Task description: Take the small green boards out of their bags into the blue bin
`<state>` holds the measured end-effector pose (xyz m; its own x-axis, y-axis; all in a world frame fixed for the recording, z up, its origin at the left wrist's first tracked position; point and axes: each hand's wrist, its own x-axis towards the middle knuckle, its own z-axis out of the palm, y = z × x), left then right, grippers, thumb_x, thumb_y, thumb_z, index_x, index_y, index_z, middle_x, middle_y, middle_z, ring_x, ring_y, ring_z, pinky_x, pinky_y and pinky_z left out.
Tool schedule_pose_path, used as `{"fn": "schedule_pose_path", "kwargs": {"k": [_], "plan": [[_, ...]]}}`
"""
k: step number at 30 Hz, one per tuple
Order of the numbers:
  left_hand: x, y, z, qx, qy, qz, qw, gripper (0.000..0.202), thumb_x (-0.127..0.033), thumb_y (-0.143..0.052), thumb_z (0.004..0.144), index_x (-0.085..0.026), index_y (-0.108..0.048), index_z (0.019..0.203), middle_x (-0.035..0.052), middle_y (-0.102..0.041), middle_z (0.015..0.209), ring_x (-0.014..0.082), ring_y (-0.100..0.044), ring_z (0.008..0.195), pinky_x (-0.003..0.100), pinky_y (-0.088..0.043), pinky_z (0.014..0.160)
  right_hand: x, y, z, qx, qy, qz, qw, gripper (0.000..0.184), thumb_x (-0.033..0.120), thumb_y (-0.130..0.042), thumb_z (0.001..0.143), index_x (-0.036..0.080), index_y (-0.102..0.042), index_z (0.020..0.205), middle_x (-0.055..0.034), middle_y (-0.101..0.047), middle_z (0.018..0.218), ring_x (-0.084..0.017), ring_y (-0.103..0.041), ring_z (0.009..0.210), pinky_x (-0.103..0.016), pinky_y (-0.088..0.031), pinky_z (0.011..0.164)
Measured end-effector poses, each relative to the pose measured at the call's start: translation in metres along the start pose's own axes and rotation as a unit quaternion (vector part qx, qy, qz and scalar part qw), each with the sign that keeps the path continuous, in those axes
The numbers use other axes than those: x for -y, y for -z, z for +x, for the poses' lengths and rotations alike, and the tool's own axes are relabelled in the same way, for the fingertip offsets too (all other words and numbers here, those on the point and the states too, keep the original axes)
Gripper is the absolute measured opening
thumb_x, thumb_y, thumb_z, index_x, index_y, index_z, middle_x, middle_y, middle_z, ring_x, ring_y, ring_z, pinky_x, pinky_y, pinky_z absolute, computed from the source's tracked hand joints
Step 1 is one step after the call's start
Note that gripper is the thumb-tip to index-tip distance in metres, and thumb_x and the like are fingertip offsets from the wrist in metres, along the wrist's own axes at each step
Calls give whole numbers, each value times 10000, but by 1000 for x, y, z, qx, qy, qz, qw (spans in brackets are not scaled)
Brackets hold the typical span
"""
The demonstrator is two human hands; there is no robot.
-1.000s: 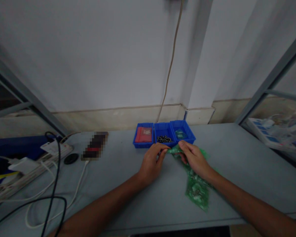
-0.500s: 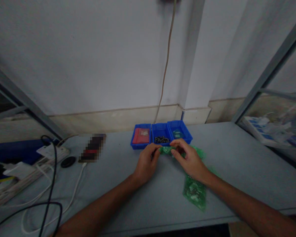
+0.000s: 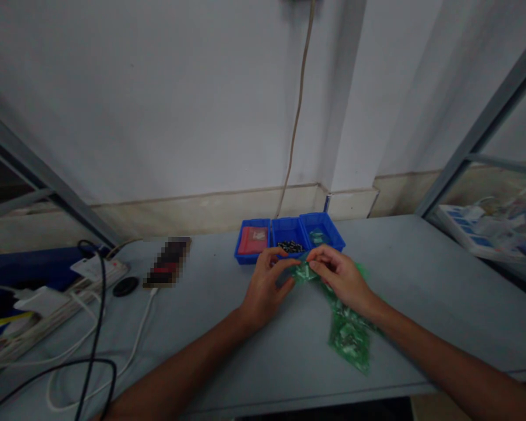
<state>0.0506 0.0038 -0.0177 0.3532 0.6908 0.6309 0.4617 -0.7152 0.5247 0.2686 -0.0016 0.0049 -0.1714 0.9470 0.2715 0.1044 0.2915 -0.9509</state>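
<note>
My right hand [image 3: 342, 279] pinches the top edge of a small green plastic bag [image 3: 304, 272] between thumb and fingers. Pale small contents show through the bag; their kind cannot be made out. Just left of it, my left hand [image 3: 266, 289] has its thumb and fingers spread, with the index fingertip close to the bag's edge. Whether that fingertip touches the bag is unclear. More green plastic bags [image 3: 350, 340] with small parts inside lie on the table beneath and beside my right hand.
Behind my hands stand joined blue bins: one with red bags [image 3: 251, 241], one with black-and-silver small parts [image 3: 290, 247], one with clear greenish bags [image 3: 319, 237]. Left are a blurred phone [image 3: 166, 263], a black round lid [image 3: 125, 286], a power strip [image 3: 48, 310] and cables.
My left hand has let go of the green bag and its fingers have spread. The bag now hangs more opened out from my right hand, which keeps its pinch.
</note>
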Motion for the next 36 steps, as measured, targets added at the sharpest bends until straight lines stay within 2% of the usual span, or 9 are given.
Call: {"fn": "schedule_pose_path", "kwargs": {"k": [2,4,7,14,21,25,30,32,36], "plan": [[0,1,1,-1,-6,0,1000,220,-186,-637,1012,-253,-693,1214,102,-604,1261,245,-599,1151,439,-518,1024,-2,-1,-1,10,-12,-1,1000,285,493,-675,975,210,-668,955,31,-582,691,-130,-446,553,-261,-318,511],[-1,1,1,4,-3,6,1000,98,-255,-598,1053,-221,-677,1100,76,-670,1065,230,-625,1024,416,-520,961,-4,-1,-1,10,-21,-10,1000,281,481,-604,1026,210,-661,978,19,-624,697,-137,-467,554,-263,-330,513],[-4,1,-1,5,35,26,999,216,-346,-562,1077,-209,-614,918,22,-647,837,206,-600,832,361,-495,821,-5,0,-4,-3,-8,-50,999,270,448,-525,1078,214,-655,1034,15,-622,708,-154,-523,608,-271,-369,552],[-11,4,-2,4,65,13,998,317,-348,-452,1109,-208,-583,857,20,-631,811,198,-584,790,343,-448,779,-1,-1,-11,-13,70,-119,990,192,346,-555,1069,264,-598,1237,-22,-628,937,-194,-598,811,-312,-475,719],[-13,5,1,13,78,14,997,360,-372,-408,1120,-215,-564,836,17,-623,792,199,-570,784,350,-436,785,-3,1,-14,32,169,-181,968,402,182,-604,994,321,-569,1369,-75,-604,1124,-218,-606,820,-367,-539,718],[-11,5,2,7,66,26,997,357,-407,-412,1120,-217,-539,846,12,-590,799,200,-550,792,351,-428,782,2,5,-13,58,176,-221,957,268,181,-622,997,305,-676,1228,-84,-587,1198,-197,-601,801,-358,-533,713],[-10,7,2,7,44,-32,998,486,-440,-233,1149,-214,-577,890,36,-611,864,211,-560,846,376,-436,822,4,4,-9,52,151,-198,967,110,290,-609,1039,255,-706,1077,-58,-625,1026,-220,-610,883,-339,-495,769],[-9,7,2,-2,43,-59,997,454,-395,-232,1153,-216,-612,981,52,-637,941,217,-589,918,386,-456,873,2,2,-7,29,115,-171,978,175,354,-598,1044,235,-671,940,-27,-603,876,-212,-582,822,-323,-463,735],[-6,2,2,-19,35,-62,997,223,-241,-426,1109,-227,-584,1266,88,-641,1132,219,-614,1048,374,-509,929,-2,-1,-2,17,-10,-46,999,361,477,-605,1000,229,-536,747,35,-457,674,-152,-429,601,-271,-347,550]]}}
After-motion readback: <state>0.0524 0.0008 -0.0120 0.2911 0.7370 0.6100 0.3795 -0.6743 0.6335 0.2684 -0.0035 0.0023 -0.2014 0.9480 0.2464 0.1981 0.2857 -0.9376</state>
